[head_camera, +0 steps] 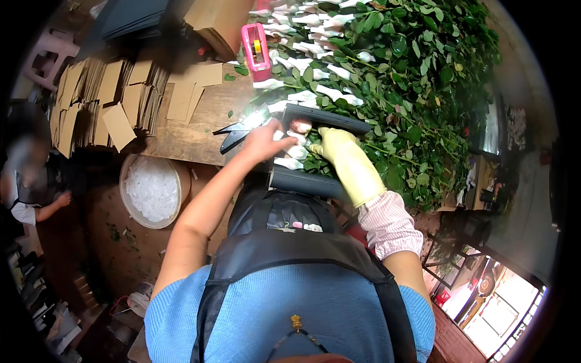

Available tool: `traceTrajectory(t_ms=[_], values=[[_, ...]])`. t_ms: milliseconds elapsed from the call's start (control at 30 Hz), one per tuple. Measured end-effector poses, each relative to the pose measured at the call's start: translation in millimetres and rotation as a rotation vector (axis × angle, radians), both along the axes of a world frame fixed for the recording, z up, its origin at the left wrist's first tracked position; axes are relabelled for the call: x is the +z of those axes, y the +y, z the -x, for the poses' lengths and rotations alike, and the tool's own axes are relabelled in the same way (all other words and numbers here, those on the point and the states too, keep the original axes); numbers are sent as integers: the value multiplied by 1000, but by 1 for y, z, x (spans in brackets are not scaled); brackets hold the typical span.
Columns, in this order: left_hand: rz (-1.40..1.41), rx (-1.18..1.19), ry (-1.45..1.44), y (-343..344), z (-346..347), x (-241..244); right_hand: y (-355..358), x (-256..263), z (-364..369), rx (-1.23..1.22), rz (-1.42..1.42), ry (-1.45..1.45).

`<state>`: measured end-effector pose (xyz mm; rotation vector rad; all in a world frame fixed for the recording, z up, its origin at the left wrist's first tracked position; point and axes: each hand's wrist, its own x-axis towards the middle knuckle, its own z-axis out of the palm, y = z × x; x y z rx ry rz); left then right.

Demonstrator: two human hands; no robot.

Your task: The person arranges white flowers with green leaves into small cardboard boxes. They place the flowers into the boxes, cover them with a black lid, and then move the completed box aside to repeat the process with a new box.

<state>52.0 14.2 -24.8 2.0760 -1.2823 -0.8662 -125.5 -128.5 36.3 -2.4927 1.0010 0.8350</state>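
Several roses with heads in white foam net sleeves [297, 152] lie between two dark ribbed padded bars, the upper bar [327, 119] and the lower bar [306, 181]. One pinkish rose head [300, 125] shows without a sleeve. My bare left hand [268, 141] is at the flower heads, thumb and fingers apart; whether it grips one cannot be told. My right hand [338, 147], in a pale yellow rubber glove, is at the stems just right of the heads, its fingertips partly among leaves. Dark-bladed scissors [236, 136] lie left of my left hand.
Many sleeved roses [317, 27] with leafy stems [422, 90] heap beyond the bars. A pink tape dispenser [257, 52] stands beside them. Cardboard pieces [111, 84] cover the wooden table's [195, 143] left part. Below is a bucket of white sleeves [152, 190]. Another person [34, 177] is far left.
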Motion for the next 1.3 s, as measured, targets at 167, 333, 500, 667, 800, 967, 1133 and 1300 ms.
traceTrajectory(t_ms=[167,333,500,667,800,967,1133,1300], values=[[243,0,-30,-14,24,-36,5,-22,1,-16,103,31],[241,520,256,1,19,-51,6,-18,-2,-36,88,38],[230,442,428,45,-51,-39,10,16,11,-90,53,-100],[104,199,41,46,-5,-32,36,37,26,-73,-70,-300],[-76,-13,-16,14,20,-13,29,0,14,-132,-219,-29],[242,471,252,28,24,-60,15,-93,40,-338,-318,-235],[74,507,346,74,-26,-36,30,31,22,52,-87,-124],[-11,13,161,58,2,-15,38,26,32,-73,-343,-343]])
